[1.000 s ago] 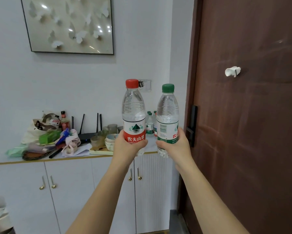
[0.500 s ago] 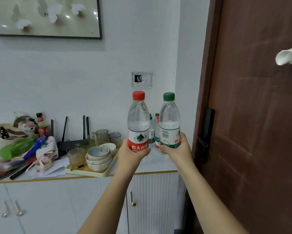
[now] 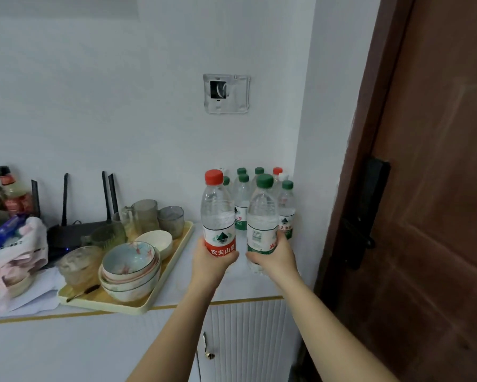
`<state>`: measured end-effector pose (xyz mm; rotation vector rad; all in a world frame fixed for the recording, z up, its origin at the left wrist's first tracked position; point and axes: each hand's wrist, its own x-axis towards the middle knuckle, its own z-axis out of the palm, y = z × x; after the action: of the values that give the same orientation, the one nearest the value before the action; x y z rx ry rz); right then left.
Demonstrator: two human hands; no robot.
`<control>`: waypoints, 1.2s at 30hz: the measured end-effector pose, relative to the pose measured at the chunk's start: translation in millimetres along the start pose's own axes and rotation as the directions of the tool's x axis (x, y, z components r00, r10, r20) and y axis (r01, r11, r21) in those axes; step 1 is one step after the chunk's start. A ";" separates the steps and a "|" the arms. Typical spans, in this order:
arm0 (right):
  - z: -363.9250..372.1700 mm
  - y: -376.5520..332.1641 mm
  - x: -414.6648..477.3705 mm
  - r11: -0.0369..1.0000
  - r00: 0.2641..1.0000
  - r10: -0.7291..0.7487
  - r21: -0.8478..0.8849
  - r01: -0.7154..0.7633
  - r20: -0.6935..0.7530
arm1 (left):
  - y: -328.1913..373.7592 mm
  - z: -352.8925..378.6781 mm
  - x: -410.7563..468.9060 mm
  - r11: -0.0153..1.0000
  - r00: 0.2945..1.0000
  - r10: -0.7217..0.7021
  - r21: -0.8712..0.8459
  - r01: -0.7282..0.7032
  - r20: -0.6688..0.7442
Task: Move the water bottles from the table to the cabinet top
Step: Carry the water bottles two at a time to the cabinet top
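My left hand (image 3: 212, 264) grips the lower part of an upright clear water bottle with a red cap (image 3: 217, 213). My right hand (image 3: 276, 257) holds a second upright bottle with a green cap (image 3: 262, 216) beside it. Both bottles hover over the right end of the white cabinet top (image 3: 232, 288), near its front edge. Behind them, several more bottles (image 3: 241, 199) with green and red caps stand grouped in the corner against the wall.
A yellow tray (image 3: 121, 301) with stacked bowls (image 3: 131, 267) and glass cups (image 3: 146, 215) lies left of my hands. Further left are a black router (image 3: 74, 230), a cloth and packets. A brown door (image 3: 430, 188) with a black handle stands close on the right.
I have come closer to the cabinet and both bottles have moved forward and lower over its right end. The corner group of bottles now shows fully behind them.
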<state>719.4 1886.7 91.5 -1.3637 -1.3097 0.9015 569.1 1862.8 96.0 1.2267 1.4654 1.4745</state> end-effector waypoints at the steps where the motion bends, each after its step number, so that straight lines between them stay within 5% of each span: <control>1: 7.1 6.7 12.1 1.000 1.000 0.014 -0.012 -0.014 0.001 | -8.1 1.7 13.9 1.000 1.000 -0.003 0.011 0.003 0.012; 15: 69.3 85.0 97.1 0.982 0.986 0.137 -0.120 -0.148 -0.097 | -110.6 15.9 113.3 0.986 0.995 -0.095 0.144 0.089 0.036; 22: 79.9 93.3 114.1 0.987 0.989 0.092 -0.124 -0.107 -0.118 | -121.0 19.7 134.6 0.981 0.993 -0.072 0.185 0.053 0.099; 29: 76.4 94.3 116.9 0.926 0.981 -0.107 -0.375 0.039 -0.163 | -128.6 24.0 154.3 0.950 0.997 -0.022 0.312 -0.003 0.075; 36: 78.0 97.7 130.7 0.891 0.984 -0.106 -0.453 0.030 -0.143 | -127.5 36.1 166.2 0.929 1.000 0.006 0.370 -0.013 0.020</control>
<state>685.3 2036.1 -4.5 -1.6941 -1.4825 0.4336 537.2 2044.2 -10.2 1.4655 1.7828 1.2198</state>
